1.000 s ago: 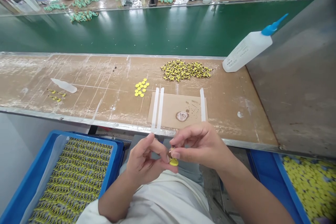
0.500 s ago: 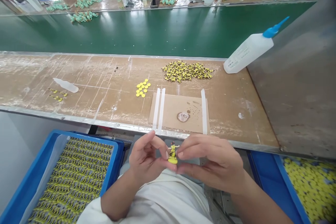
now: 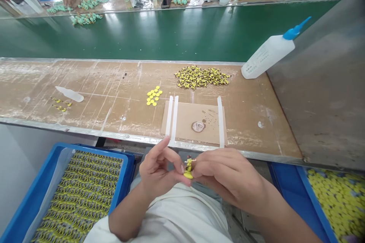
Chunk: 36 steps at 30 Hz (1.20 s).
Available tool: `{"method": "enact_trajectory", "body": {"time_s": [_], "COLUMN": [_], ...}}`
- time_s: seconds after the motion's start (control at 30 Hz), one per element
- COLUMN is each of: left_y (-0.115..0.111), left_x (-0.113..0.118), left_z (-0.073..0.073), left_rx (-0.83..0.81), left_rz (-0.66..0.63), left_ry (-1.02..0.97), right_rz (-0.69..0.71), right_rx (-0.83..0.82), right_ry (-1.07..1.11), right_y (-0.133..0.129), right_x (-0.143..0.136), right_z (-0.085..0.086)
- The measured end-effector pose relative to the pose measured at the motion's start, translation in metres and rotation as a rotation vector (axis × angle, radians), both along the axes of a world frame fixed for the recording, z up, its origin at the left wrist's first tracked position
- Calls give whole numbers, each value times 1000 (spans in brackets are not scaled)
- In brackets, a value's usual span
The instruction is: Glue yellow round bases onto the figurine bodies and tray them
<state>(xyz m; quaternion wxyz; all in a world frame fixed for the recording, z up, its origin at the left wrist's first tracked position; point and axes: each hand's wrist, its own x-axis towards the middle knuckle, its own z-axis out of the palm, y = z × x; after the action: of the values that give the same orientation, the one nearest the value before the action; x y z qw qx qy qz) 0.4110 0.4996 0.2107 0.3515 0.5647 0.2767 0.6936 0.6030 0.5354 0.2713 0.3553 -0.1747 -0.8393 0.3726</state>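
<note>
Between my hands, just in front of the table edge, is a small yellow-and-dark figurine [image 3: 188,164] standing upright on a round yellow base [image 3: 188,175]. My left hand [image 3: 161,165] pinches the base between thumb and a finger, its index finger raised. From the other side, my right hand [image 3: 225,172] closes its fingertips on the figurine's body; the tips are partly hidden. Ahead lies a cardboard pad [image 3: 185,121] held by white tape, with a whitish round glue patch [image 3: 197,126] on it.
Beyond the pad are a pile of figurines [image 3: 201,77] and several yellow discs [image 3: 154,95]. A glue bottle [image 3: 268,57] leans at right. Blue trays of figurines [image 3: 121,167] and of yellow discs [image 3: 303,186] flank me. Co-workers sit across the green belt [image 3: 142,34].
My right hand's fingers have closed in on the figurine, which now leans slightly less into view. The left hand stays nearly still. A co-worker's hand has lowered to a turquoise pile.
</note>
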Motion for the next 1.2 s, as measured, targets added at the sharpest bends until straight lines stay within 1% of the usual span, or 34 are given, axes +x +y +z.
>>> {"method": "enact_trajectory", "body": {"time_s": [0.33, 0.47, 0.63, 0.8, 0.9, 1.07, 1.2], "left_y": [-8, -7, -5, -5, -6, -8, -9], "left_x": [4, 2, -4, -6, -7, -7, -4], "left_z": [1, 2, 3, 5, 5, 4, 6], "left_rx": [-87, -16, 109, 129, 120, 63, 26], "left_rz": [-44, -38, -34, -26, -42, -68, -64], "left_ry": [4, 32, 134, 170, 175, 159, 152], "right_rz": [48, 63, 48, 8, 7, 9, 10], "right_rx": [-38, -10, 85, 172, 200, 200, 198], "right_ry": [-110, -94, -123, -209, -218, -238, -224], "right_y": [-8, -7, -5, -5, -7, -8, -8], "right_x": [5, 3, 4, 7, 7, 5, 5], "right_z": [-5, -2, 6, 11, 11, 14, 14]}}
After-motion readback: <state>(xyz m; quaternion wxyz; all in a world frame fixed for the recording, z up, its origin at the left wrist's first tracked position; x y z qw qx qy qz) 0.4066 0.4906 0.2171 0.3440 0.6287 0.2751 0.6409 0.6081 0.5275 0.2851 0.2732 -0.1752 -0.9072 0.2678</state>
